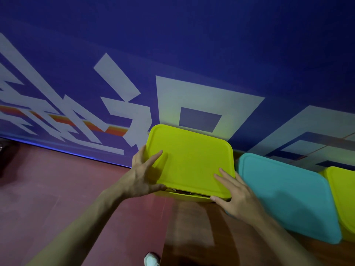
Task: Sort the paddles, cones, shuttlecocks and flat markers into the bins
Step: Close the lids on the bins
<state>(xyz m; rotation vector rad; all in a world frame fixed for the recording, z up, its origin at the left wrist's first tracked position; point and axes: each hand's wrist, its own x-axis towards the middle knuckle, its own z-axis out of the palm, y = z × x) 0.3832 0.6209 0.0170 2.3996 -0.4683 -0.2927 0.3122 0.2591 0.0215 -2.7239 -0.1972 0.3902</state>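
A yellow-green lid [189, 160] lies tilted on a yellow-green bin [180, 196] standing by the blue wall. A narrow gap at the lid's near edge shows dim contents that I cannot identify. My left hand [143, 174] grips the lid's left edge, thumb under the rim and fingers spread on top. My right hand [234, 196] holds the near right corner, fingers on top and thumb at the rim. No paddles, cones, shuttlecocks or markers show plainly.
A teal-lidded bin [288, 196] stands right of the yellow-green one, and another yellow-green lidded bin [343, 198] is at the frame's right edge. The blue wall with pale lettering [192, 73] runs behind them. Reddish floor [57, 189] spreads left. A white shoe [151, 260] shows below.
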